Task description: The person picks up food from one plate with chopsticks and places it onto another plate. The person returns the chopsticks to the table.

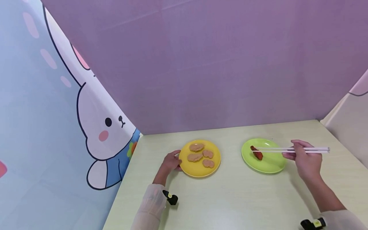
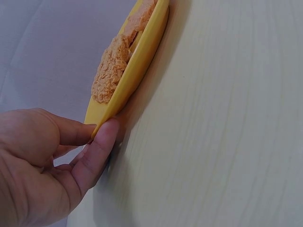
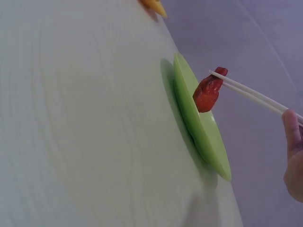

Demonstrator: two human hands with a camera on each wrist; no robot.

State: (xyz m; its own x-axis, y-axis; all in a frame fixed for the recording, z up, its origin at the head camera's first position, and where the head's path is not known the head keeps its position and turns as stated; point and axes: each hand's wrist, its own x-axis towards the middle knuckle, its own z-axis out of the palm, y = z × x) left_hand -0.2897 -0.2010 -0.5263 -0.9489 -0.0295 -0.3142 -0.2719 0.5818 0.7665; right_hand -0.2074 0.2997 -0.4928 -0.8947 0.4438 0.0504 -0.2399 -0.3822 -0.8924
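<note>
My left hand (image 1: pixel 171 162) pinches the left rim of a yellow plate (image 1: pixel 198 172) between thumb and fingers. On that plate lie several light-brown pieces that look like fried chicken (image 1: pixel 195 157); the left wrist view shows a crumbly coating on the nearest piece (image 2: pixel 111 71). With my right hand (image 1: pixel 309 164) I hold a pair of white chopsticks (image 1: pixel 317 150) pointing left. Their tips are at the narrow upper end of a glossy red-brown piece of meat (image 3: pixel 207 95), seemingly a chicken wing, at the green plate (image 1: pixel 271 163). Whether its lower end touches the plate, I cannot tell.
Both plates are on a pale wood-grain table (image 1: pixel 218 201), apart from each other. A purple cloth wall (image 1: pixel 224 70) rises behind the table's far edge. At the left hangs a blue sheet with a cartoon rabbit (image 1: pixel 106 134). Small black devices (image 1: pixel 172 198) sit at both wrists.
</note>
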